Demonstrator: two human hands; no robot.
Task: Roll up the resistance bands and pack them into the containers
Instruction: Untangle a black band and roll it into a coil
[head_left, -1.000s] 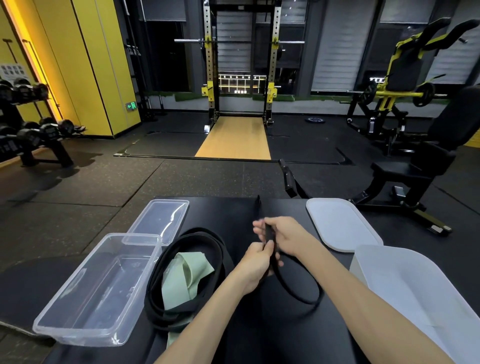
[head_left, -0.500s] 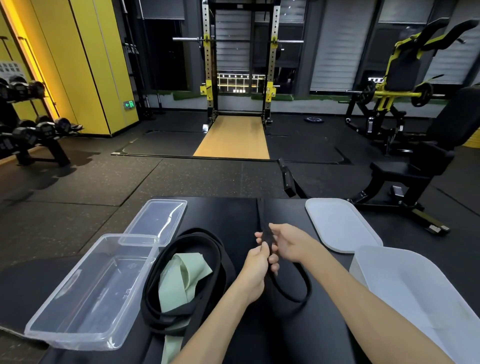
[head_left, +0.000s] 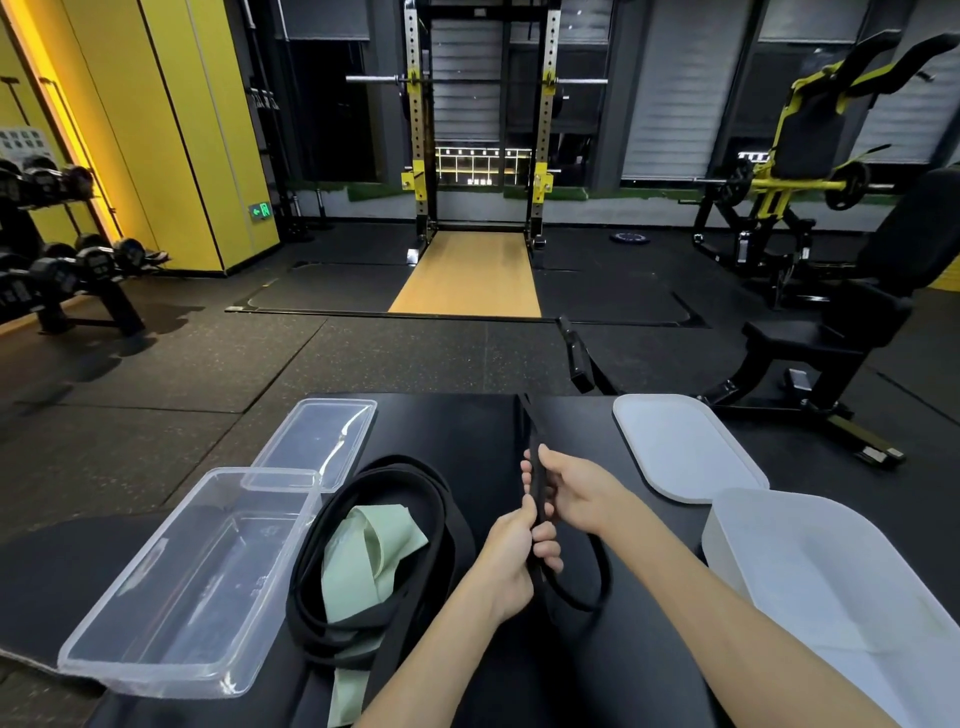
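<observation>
Black resistance band (head_left: 531, 426) at centre of black table (head_left: 457, 426), far end stretched away, near end looped. Likely light, floppy, grippy; best held flat at fold. White container (head_left: 831, 571) near right, clear container (head_left: 171, 597) near left. Black band pile (head_left: 311, 597) with green band (head_left: 374, 561) left, may snag. Left hand (head_left: 511, 551), right hand (head_left: 576, 493): fingers curled round band.
</observation>
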